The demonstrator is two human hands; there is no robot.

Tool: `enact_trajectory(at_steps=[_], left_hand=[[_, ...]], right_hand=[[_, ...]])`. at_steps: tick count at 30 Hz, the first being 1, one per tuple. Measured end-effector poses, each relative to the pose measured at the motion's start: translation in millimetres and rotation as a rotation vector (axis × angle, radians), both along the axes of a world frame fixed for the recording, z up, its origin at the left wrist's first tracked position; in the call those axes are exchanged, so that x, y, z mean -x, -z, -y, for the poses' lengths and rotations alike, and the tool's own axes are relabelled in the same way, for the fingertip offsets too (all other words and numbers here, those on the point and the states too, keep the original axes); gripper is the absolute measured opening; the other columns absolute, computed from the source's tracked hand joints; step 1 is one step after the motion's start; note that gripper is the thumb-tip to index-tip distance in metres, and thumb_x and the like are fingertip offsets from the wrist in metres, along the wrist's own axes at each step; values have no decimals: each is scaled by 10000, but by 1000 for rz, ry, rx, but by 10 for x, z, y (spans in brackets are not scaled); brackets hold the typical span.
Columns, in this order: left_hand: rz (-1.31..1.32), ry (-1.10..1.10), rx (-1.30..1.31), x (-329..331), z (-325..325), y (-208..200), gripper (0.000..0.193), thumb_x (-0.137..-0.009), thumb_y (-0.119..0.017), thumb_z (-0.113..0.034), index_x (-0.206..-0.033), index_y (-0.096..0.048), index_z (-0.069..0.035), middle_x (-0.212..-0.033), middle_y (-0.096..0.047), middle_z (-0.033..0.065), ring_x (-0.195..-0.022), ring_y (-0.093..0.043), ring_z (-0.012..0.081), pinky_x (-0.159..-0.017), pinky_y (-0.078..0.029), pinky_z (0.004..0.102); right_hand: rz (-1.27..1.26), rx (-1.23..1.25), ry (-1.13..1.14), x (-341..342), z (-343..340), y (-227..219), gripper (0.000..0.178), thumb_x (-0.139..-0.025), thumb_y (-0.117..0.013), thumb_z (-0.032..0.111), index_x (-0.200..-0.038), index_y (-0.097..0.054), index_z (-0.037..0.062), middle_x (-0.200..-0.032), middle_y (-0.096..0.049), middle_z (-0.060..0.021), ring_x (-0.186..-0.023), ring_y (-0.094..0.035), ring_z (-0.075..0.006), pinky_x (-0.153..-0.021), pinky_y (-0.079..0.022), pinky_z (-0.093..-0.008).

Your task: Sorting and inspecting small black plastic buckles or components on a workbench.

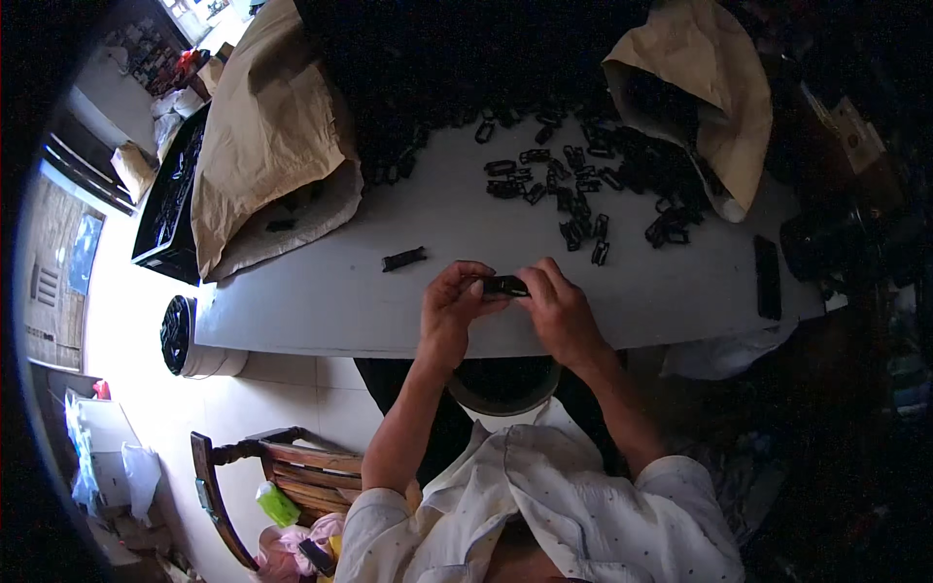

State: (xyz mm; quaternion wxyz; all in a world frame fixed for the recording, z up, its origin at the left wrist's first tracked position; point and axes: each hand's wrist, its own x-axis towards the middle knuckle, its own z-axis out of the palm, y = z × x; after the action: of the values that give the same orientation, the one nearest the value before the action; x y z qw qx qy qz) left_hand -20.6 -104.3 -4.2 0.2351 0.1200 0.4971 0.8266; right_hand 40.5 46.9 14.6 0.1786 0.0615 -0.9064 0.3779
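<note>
Between my two hands, just above the table's near edge, is a small black plastic part (505, 287). My left hand (454, 303) pinches its left end with thumb and fingers. On its right end my right hand (556, 306) is closed in the same way. A similar black piece (404, 258) lies alone on the grey table (311, 316), a little beyond my left hand. Farther off, many loose black frame-like parts (573, 185) are strewn across the tabletop and merge into a dark heap at the back.
Large brown paper sacks stand open at the left (262, 146) and right (719, 78). A black crate (170, 214) and a white bucket (216, 362) sit beyond the left edge. A dark flat bar (768, 279) lies far right. A wooden chair (301, 471) stands lower left.
</note>
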Motion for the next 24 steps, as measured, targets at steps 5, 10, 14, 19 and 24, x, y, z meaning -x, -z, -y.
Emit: enact_trajectory(at_steps=[5, 10, 14, 19, 24], left_hand=[[-35, -34, 141, -67, -12, -104, 184, -874, -492, -73, -1032, -512, 20, -917, -588, 102, -837, -609, 184, -752, -515, 304], [-166, -73, 380, -159, -69, -181, 211, -862, -541, -124, -1020, -545, 16, -911, -620, 118, -826, -619, 211, -763, -504, 314], [-388, -46, 663, -247, -94, -221, 183, -807, -560, -47, -982, -574, 4, -912, -621, 95, -848, -602, 193, -755, -474, 292], [-190, -86, 340, -447, 76, -75, 151, -755, -557, 5, -904, -576, 2, -894, -586, 54, -831, -538, 138, -764, -420, 263], [-81, -29, 200, -751, 212, -141, 148, -755, -575, -26, -900, -575, 3, -888, -585, 54, -814, -534, 131, -746, -422, 263]], right_hand=[[-60, -155, -28, -9, 3, -18, 307, -685, -618, -68, -958, -486, -17, -921, -481, -147, -775, -571, -335, -600, -480, -384], [-40, -200, -38, -26, 9, 30, 283, -691, -613, -57, -946, -493, -25, -914, -480, -146, -758, -573, -330, -588, -477, -382], [-24, -196, -49, -147, 55, 106, 264, -744, -582, -10, -979, -463, -32, -890, -464, -156, -793, -580, -317, -623, -500, -399], [-45, 128, -96, -289, 106, 71, 325, -689, -670, 16, -955, -485, 2, -875, -468, -103, -725, -564, -228, -593, -484, -332], [111, 608, -207, -508, 104, 262, 337, -662, -713, 19, -917, -494, 26, -836, -466, -41, -679, -514, -105, -604, -447, -261]])
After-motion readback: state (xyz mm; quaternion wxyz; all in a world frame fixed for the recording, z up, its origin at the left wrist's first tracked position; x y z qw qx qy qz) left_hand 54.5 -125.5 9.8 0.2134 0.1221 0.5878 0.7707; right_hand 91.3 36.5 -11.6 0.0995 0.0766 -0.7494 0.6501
